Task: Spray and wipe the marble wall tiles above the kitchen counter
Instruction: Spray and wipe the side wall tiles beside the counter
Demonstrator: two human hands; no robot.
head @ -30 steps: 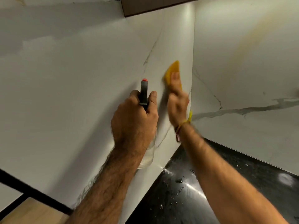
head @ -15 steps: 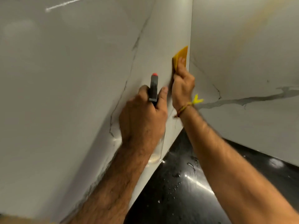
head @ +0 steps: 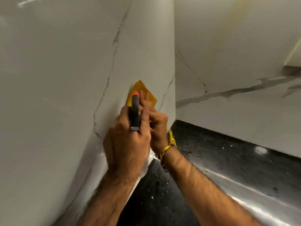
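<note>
A white marble wall (head: 65,95) with thin grey veins fills the left of the view and meets a second marble wall (head: 236,62) at a corner. My left hand (head: 127,144) grips a spray bottle (head: 135,110) with a dark head and a red tip; the bottle's body is hidden behind that hand. Just behind it, my right hand (head: 156,123) presses a yellow cloth (head: 141,88) flat against the left wall, fingers stretched over it. A yellow thread band circles my right wrist.
A black glossy counter (head: 219,168) runs below both walls, dotted with water drops near the corner. A pale cabinet edge (head: 293,59) juts in at the right.
My right hand has slid the yellow cloth down and to the left along the wall, away from the corner. The view has moved closer and lower. My left hand still holds the spray bottle.
</note>
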